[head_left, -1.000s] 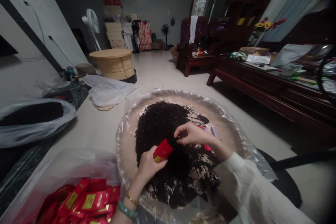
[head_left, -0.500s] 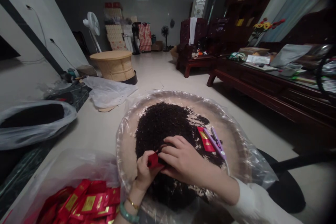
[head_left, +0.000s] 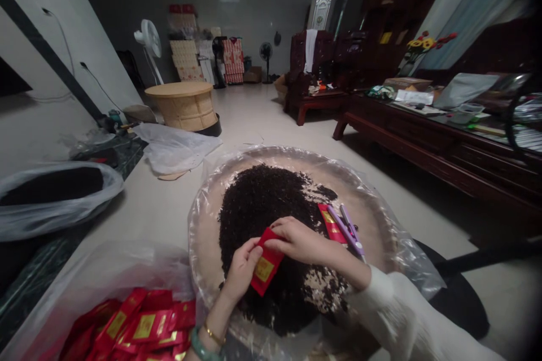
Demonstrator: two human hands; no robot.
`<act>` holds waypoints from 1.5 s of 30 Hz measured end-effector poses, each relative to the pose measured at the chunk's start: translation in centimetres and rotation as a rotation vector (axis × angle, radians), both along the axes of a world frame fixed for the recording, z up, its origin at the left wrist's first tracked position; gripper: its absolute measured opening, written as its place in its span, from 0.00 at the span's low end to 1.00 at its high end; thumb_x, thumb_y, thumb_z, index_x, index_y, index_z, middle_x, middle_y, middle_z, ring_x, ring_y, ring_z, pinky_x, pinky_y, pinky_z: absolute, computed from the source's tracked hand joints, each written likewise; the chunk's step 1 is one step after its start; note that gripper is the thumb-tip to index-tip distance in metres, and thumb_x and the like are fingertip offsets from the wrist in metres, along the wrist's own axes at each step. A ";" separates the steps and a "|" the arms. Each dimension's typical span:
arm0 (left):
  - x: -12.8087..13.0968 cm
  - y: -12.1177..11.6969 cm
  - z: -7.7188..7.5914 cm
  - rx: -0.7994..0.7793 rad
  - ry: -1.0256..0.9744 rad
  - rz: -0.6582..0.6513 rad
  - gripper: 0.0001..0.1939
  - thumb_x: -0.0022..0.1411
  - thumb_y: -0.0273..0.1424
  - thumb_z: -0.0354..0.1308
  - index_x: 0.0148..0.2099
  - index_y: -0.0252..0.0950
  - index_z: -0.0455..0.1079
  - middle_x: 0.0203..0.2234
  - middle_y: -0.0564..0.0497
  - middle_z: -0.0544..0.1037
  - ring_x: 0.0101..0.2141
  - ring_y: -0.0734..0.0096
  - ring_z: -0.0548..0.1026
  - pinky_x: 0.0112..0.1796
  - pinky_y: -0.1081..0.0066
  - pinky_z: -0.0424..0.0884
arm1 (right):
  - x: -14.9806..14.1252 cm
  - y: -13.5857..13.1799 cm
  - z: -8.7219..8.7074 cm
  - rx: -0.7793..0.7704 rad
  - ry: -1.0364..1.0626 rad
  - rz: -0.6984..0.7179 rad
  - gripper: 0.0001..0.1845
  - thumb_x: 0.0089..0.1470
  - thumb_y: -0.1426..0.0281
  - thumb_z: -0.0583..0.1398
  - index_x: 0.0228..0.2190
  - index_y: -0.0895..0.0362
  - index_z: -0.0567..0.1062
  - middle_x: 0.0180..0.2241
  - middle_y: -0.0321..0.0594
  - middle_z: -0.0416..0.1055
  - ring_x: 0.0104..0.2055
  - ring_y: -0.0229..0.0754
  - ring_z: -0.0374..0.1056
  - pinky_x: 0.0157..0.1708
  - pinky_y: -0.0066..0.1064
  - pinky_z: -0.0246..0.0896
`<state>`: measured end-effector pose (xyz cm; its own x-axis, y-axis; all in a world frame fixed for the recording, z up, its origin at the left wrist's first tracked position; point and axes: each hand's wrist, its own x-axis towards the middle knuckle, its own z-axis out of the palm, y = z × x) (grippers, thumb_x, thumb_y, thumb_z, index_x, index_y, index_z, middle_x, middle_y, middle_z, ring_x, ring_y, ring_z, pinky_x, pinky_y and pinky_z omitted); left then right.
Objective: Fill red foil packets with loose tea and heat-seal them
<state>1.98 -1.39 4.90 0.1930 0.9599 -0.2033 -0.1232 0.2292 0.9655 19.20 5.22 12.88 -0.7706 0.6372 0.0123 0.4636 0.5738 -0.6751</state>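
Note:
Over a heap of dark loose tea leaves [head_left: 262, 203] I hold a small red packet [head_left: 265, 268] with a gold label, upright. My left hand [head_left: 241, 268] grips its left edge, and my right hand [head_left: 298, 240] pinches its top corner. The tea lies on a round tray [head_left: 203, 231] lined with clear plastic. Another red packet [head_left: 331, 224] and purple scissors [head_left: 349, 230] rest on the tray just right of my right hand.
A clear bag of several red packets [head_left: 135, 324] lies at the lower left. A plastic-lined bin of dark tea [head_left: 55, 186] stands at the left. A long dark wooden table [head_left: 444, 146] runs along the right. A round wooden drum [head_left: 184, 102] and a fan stand further back.
Both hands dipped low over the tea with the packet mostly hidden, then rose. The packet now stands upright with its gold label showing, and my right hand has shifted to its top.

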 end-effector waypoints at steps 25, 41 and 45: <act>2.4 0.3 1.5 -0.130 0.002 0.154 0.36 0.41 0.51 0.66 0.42 0.26 0.67 0.36 0.43 0.76 0.38 0.65 0.74 0.38 0.73 0.69 | -1.3 -0.2 -3.1 0.120 -0.122 -0.309 0.22 0.54 0.56 0.60 0.20 0.62 0.67 0.22 0.38 0.63 0.25 0.33 0.55 0.26 0.27 0.42; 3.5 -0.5 1.8 -0.376 -0.160 -0.020 0.41 0.33 0.43 0.73 0.45 0.25 0.63 0.31 0.43 0.76 0.28 0.63 0.76 0.32 0.69 0.72 | -1.3 -0.7 -4.9 -0.061 0.139 -0.303 0.25 0.56 0.58 0.59 0.16 0.62 0.63 0.17 0.33 0.58 0.21 0.29 0.51 0.24 0.25 0.41; 3.2 -0.3 1.7 -0.440 -0.190 0.073 0.44 0.32 0.42 0.74 0.49 0.24 0.64 0.43 0.35 0.74 0.31 0.60 0.77 0.29 0.71 0.72 | 3.0 2.0 -5.3 0.047 0.121 -0.607 0.14 0.60 0.62 0.55 0.39 0.59 0.73 0.40 0.42 0.71 0.42 0.38 0.65 0.42 0.26 0.54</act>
<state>5.20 -1.69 6.59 0.2015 0.8032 -0.5606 -0.3188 0.5949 0.7378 22.24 7.25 7.63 -0.2626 0.9580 0.1154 0.6383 0.2621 -0.7238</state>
